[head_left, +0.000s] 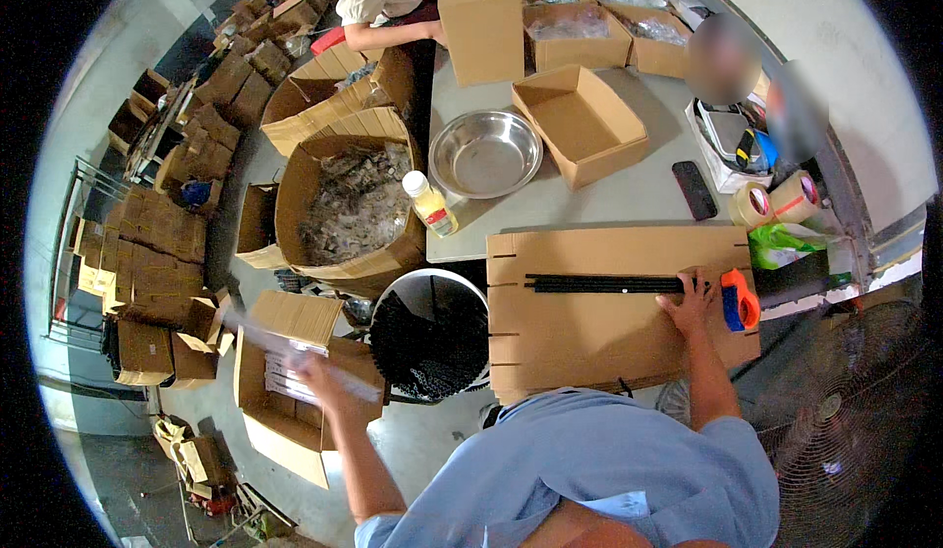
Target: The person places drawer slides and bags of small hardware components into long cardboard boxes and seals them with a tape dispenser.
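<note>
My left hand [319,379], smeared by motion, is closed on a long translucent plastic strip [263,340] above an open cardboard box [278,420] holding pale, flat pieces. What the strip is exactly, I cannot make out. On the right, my right hand [693,302] lies with fingers apart on a stack of flat cardboard [589,342], touching the right ends of several thin black rods [599,284]. The rods lie side by side across the cardboard. Just right of that hand sits an orange and blue tape dispenser [742,302].
A white bucket of black pieces [422,342] stands between the box and the cardboard stack. The grey table [629,209] bears a steel bowl [486,153], a bottle [429,204], a phone [694,191], tape rolls [752,204] and boxes. Another person's arm [393,35] reaches in beyond.
</note>
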Demonstrator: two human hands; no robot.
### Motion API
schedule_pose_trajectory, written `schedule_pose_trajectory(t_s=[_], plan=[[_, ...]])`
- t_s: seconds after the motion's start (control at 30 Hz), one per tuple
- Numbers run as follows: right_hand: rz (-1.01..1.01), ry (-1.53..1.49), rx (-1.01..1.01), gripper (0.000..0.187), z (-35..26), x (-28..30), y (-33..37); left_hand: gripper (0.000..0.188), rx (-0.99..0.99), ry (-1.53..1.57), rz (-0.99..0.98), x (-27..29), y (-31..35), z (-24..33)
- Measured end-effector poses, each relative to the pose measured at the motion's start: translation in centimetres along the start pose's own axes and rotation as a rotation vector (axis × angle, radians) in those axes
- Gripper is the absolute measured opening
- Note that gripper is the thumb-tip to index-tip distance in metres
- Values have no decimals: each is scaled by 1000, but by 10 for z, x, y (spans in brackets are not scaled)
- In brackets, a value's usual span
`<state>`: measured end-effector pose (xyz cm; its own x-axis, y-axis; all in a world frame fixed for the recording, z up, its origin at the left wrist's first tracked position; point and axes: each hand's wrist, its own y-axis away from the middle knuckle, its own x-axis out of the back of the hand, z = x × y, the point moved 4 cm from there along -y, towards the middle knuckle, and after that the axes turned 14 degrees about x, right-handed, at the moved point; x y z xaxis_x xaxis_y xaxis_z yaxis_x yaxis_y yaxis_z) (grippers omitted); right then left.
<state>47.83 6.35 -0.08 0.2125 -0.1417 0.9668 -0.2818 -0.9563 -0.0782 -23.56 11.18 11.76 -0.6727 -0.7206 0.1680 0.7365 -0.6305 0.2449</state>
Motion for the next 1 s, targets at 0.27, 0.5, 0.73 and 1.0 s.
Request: schedule_pose_trajectory(t_s=[0.27, 0.5, 0.73, 1.0], plan=[[140, -26, 157, 65, -18, -3, 5, 31, -966, -710, -1002, -290, 226, -24], [375, 93, -186, 38, 60, 59, 51, 41, -1039, -1194, -1090, -359, 258, -95], [116, -331, -345, 22, 107, 56, 28, 38, -1174, -1148, -1024, -364, 261, -107], [290, -144, 411, 22, -20, 67, -155, 47, -1053, -1134, -860, -350, 261, -99]])
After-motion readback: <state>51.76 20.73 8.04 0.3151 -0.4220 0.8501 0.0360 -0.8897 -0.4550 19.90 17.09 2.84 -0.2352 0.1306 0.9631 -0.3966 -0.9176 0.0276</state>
